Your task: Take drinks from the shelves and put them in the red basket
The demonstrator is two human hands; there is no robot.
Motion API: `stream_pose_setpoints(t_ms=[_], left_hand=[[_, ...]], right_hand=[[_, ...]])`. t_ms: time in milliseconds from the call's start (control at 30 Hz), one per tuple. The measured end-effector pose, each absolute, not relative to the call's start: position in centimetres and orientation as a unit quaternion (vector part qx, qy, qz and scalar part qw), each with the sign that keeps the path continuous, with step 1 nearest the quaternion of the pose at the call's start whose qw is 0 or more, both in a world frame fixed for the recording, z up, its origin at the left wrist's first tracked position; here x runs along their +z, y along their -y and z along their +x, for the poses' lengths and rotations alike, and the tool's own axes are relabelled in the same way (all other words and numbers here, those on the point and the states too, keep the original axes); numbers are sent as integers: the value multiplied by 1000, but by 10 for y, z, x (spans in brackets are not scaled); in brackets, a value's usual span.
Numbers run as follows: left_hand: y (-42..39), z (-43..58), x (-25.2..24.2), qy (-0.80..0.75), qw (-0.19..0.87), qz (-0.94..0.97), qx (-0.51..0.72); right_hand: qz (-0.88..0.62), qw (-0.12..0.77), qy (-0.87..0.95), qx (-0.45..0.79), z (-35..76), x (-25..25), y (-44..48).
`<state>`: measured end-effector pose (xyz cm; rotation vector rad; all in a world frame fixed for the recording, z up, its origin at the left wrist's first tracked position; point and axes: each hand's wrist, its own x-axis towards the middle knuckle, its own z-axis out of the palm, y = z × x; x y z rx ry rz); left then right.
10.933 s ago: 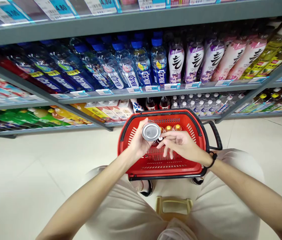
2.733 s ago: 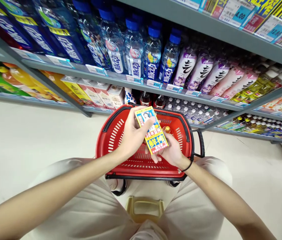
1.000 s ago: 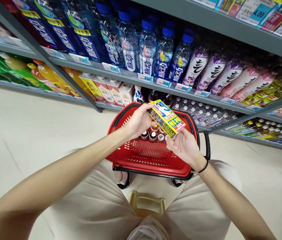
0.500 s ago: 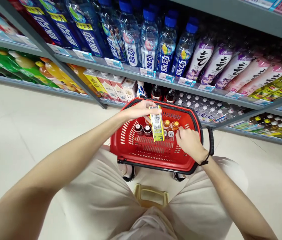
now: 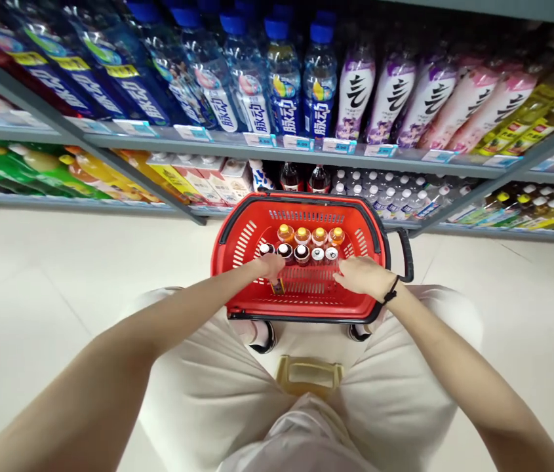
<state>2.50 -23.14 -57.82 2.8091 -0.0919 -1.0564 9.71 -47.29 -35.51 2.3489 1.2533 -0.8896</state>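
A red shopping basket (image 5: 301, 308) with a black rim stands before my knees. My left hand (image 5: 271, 265) is down inside its left part, closed on a slim yellow-and-black drink carton (image 5: 278, 286), mostly hidden below the fingers. Just beyond stand three dark bottles with black-and-white caps (image 5: 301, 254) and two silver-topped cans (image 5: 331, 254). Behind these is a row of several orange-capped bottles (image 5: 319, 235). My right hand (image 5: 362, 274) hangs over the basket's right side, near the cans, thumb and fingers apart and nothing seen in it.
A shelf of blue-capped bottles (image 5: 284, 92) and white-purple bottles (image 5: 355, 95) runs across beyond the basket. The lower shelf holds cartons (image 5: 235, 178) and cola bottles (image 5: 318, 177). A black basket handle (image 5: 406, 255) juts right. A yellowish stool (image 5: 309, 370) sits between my legs.
My left hand has lowered the drink carton from above the bottles to the basket's near left part. My right hand has shifted slightly, its fingers now apart. The view has shifted a little.
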Motion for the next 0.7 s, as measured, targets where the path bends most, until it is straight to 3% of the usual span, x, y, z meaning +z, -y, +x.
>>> stream_pose_setpoints(t_ms=[367,700], left_hand=[[222,0,-633,42,-55,949,-309],[223,-2,-637,17,-55,951,-305]], right_hand=[[817,132,-458,-324,98,-350,489],[816,123,-456,-333,97,-350,491]])
